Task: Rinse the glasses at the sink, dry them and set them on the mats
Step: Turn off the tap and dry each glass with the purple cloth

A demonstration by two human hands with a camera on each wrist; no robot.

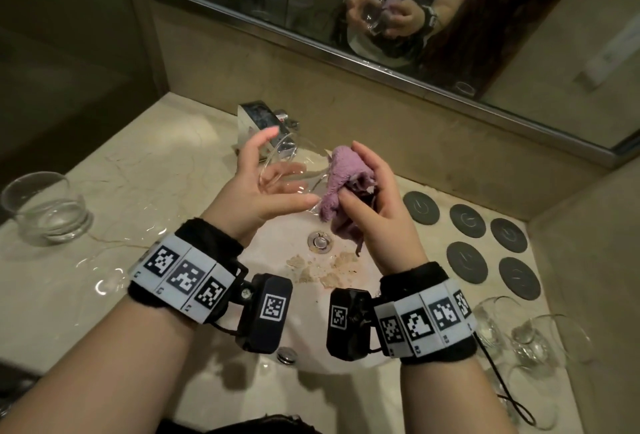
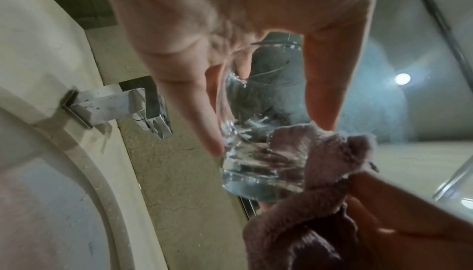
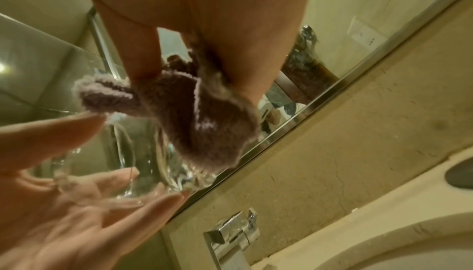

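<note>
Over the sink (image 1: 273,253) my left hand (image 1: 282,172) holds a clear glass (image 1: 299,156) tipped on its side, thumb above and fingers spread beneath it. A bunched purple cloth (image 1: 332,191) is gripped in my right hand (image 1: 353,173) and pressed against the glass's right end. The left wrist view shows the glass (image 2: 256,165) between my fingers with the cloth (image 2: 322,181) against it. In the right wrist view the cloth (image 3: 194,116) sits on top of the glass (image 3: 143,165). Several dark round mats (image 1: 467,220) lie bare on the counter to the right.
Another clear glass (image 1: 45,208) stands on the wet counter at far left. More glasses (image 1: 530,333) sit at the lower right by a black cable. The chrome faucet (image 1: 266,121) is behind my left hand, below the mirror (image 1: 381,0).
</note>
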